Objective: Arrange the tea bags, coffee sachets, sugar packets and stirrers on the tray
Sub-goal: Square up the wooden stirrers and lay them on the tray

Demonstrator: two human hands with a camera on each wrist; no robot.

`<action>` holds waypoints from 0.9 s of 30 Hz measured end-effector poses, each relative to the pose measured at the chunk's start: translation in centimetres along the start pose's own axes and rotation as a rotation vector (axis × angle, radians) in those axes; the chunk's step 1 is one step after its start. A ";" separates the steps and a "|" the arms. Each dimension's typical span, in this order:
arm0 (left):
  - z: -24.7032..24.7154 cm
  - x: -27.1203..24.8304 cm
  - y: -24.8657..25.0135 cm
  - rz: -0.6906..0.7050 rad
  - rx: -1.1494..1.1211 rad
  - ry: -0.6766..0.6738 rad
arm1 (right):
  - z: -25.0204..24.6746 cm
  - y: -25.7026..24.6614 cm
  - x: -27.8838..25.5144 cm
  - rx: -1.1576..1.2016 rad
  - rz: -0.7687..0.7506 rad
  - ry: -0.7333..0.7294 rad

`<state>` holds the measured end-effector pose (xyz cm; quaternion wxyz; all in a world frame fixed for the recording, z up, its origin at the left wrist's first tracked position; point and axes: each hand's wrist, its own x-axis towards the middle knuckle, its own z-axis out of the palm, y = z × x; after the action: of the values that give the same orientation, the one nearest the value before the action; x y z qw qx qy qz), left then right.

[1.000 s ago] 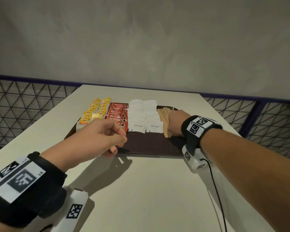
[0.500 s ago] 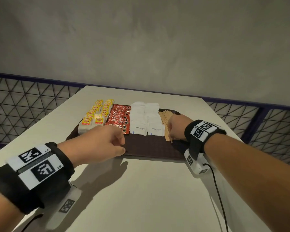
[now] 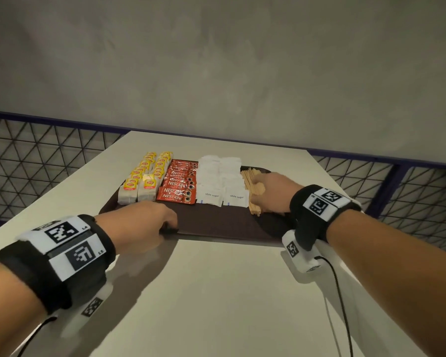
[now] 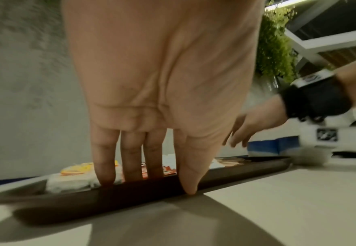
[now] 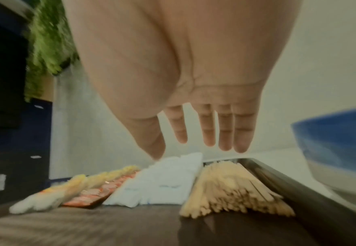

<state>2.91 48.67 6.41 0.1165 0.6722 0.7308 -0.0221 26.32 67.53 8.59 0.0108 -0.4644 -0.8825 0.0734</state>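
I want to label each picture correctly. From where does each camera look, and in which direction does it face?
Head: on the person's head, facing forward and down at the tray on the table; both forearms, the left hand and the right hand show.
Left wrist: under the left wrist, looking along the palm at the tray's near rim, where the fingers and thumb rest.
Right wrist: under the right wrist, looking along the open palm over the stirrers.
Shared: all three show the tray; the left wrist view also catches the right hand.
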 end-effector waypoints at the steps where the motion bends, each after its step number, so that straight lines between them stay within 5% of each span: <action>1: 0.0 -0.1 -0.5 -0.005 0.029 0.015 | -0.5 -0.2 -1.0 0.067 -0.034 0.066; 3: 0.0 -0.7 -1.5 -0.028 0.059 0.056 | -0.8 -0.5 -3.7 0.105 -0.103 0.080; 7: -0.4 -1.8 -2.9 -0.088 0.074 0.068 | 1.7 -0.4 -8.5 -0.109 -0.178 -0.178; 15: -0.1 -2.1 -3.2 -0.083 0.188 0.097 | 3.4 -1.0 -9.0 -0.375 -0.142 -0.082; 27: -1.4 -0.6 -4.4 -0.289 0.476 0.082 | 3.8 -4.1 -2.8 -0.303 -0.128 -0.035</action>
<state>-1.62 47.96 7.35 -0.0788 0.5700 0.7974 -0.1820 24.17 62.51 5.55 -0.0699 -0.4024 -0.9112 -0.0532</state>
